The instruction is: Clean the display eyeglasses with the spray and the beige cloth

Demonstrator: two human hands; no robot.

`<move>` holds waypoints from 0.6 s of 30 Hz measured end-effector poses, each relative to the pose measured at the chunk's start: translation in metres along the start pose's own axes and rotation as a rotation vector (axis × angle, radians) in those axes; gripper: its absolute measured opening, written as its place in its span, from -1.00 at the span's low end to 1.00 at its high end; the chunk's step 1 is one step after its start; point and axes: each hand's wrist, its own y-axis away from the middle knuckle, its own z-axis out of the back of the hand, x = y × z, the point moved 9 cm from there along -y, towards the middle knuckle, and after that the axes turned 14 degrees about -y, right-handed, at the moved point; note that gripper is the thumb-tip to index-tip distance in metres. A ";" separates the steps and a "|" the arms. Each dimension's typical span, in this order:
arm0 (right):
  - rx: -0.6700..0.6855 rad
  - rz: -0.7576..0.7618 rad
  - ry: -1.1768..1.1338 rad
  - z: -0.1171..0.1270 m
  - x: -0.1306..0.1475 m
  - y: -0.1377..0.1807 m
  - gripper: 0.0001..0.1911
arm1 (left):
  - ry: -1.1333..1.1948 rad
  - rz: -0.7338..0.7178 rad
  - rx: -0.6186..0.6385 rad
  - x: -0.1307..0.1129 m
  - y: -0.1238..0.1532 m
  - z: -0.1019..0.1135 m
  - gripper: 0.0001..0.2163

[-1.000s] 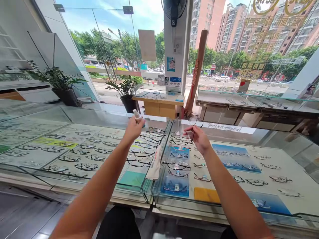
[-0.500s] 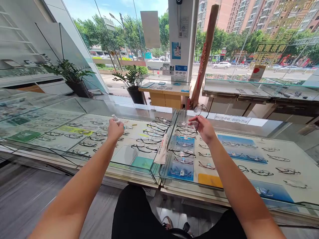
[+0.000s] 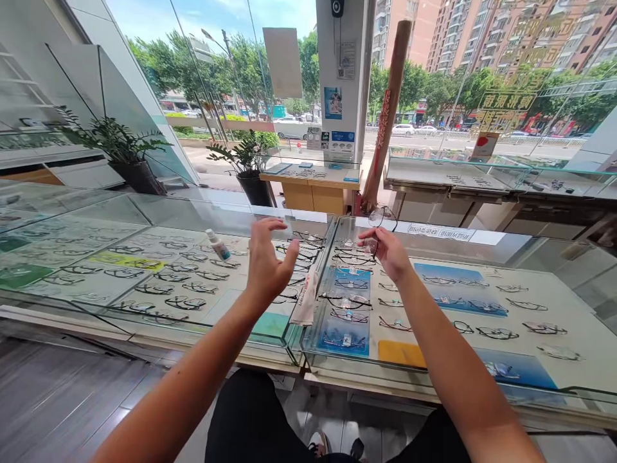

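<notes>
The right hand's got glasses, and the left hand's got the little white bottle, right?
Not quite: the left hand holds nothing. The little white bottle is on the glass counter, as the head view shows. The right hand does have glasses.

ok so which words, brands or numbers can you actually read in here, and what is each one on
None is clear enough to quote.
Bottle: label too small.
Glasses in the right hand: no lettering I can make out.
Pale cloth: red and dark lettering, too small.
White strip: dark characters, too small.
Window lettering: gold characters, seemingly reversed, not readable with certainty.
Poster and notice on the pillar: too small.
</notes>
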 end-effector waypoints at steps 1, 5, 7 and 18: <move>0.001 0.003 0.003 0.000 0.000 0.000 -0.69 | 0.025 -0.038 0.043 -0.017 0.002 -0.002 -0.72; -0.007 -0.002 0.015 0.000 0.001 -0.001 -0.69 | -0.149 -0.096 0.378 -0.048 0.018 -0.036 -0.77; -0.001 -0.004 0.014 -0.002 0.001 -0.001 -0.69 | -0.331 -0.096 0.561 -0.043 0.030 -0.058 -0.78; 0.040 -0.005 0.031 -0.009 0.000 0.001 -0.70 | -0.622 0.050 0.844 0.006 0.052 -0.108 -0.86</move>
